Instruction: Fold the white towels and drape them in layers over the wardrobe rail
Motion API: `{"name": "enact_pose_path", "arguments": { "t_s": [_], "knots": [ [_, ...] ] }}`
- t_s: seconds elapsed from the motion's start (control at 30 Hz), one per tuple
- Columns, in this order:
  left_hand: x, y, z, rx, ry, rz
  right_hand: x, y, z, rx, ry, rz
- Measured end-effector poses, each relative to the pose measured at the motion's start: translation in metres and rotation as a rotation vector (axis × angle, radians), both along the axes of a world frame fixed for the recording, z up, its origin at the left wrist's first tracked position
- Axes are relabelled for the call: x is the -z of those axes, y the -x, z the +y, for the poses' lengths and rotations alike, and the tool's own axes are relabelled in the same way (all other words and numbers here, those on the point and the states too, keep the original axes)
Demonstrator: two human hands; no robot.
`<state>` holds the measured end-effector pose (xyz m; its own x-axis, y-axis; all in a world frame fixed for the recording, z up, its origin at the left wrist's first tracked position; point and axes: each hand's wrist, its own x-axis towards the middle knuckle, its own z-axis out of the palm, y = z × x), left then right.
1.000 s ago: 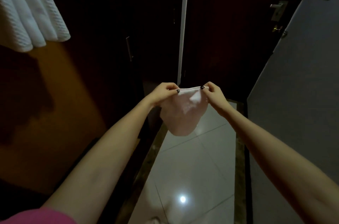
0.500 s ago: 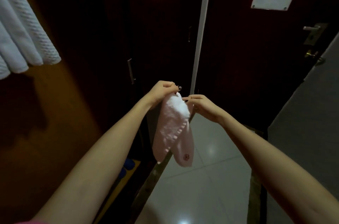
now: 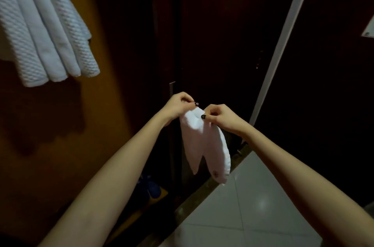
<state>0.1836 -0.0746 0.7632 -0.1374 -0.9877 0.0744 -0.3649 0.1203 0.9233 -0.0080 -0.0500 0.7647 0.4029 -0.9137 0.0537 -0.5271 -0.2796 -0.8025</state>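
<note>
Head view: a small white towel (image 3: 204,141) hangs doubled in mid-air before the dark wardrobe; left hand (image 3: 180,106) and right hand (image 3: 219,116) pinch its top fold; folding seems underway; next, draping beside the hung towels (image 3: 46,30) upper left.

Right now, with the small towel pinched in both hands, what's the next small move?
Probably lift it up and left toward the hung towels. The small towel already hangs doubled from the left hand and right hand, so it looks ready to drape.
</note>
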Motion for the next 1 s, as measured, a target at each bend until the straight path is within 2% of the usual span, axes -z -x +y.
{"name": "enact_pose_path", "arguments": {
  "t_s": [0.1, 0.2, 0.37, 0.57, 0.73, 0.83, 0.9, 1.0],
  "knots": [
    [0.0, -0.022, -0.001, -0.028, -0.119, 0.006, 0.007, -0.019, -0.014, 0.014, 0.133, 0.015],
    [0.0, -0.046, -0.003, -0.042, -0.148, 0.011, 0.013, -0.04, -0.024, -0.022, 0.202, 0.023],
    [-0.007, -0.076, -0.005, -0.076, -0.072, 0.021, 0.007, -0.065, -0.04, -0.107, 0.164, 0.046],
    [-0.031, -0.112, -0.004, 0.035, -0.069, 0.047, -0.033, -0.086, -0.056, -0.297, 0.026, 0.009],
    [-0.041, -0.142, 0.004, -0.029, -0.039, 0.141, -0.041, -0.119, -0.062, -0.394, -0.069, -0.084],
    [-0.042, -0.163, 0.009, -0.173, 0.014, 0.08, -0.034, -0.139, -0.065, -0.395, -0.026, -0.098],
    [-0.041, -0.177, 0.014, -0.274, 0.045, 0.022, -0.03, -0.154, -0.068, -0.419, -0.006, -0.045],
    [-0.041, -0.196, 0.023, -0.286, 0.021, 0.015, -0.019, -0.173, -0.072, -0.489, 0.046, 0.121]
  ]
}}
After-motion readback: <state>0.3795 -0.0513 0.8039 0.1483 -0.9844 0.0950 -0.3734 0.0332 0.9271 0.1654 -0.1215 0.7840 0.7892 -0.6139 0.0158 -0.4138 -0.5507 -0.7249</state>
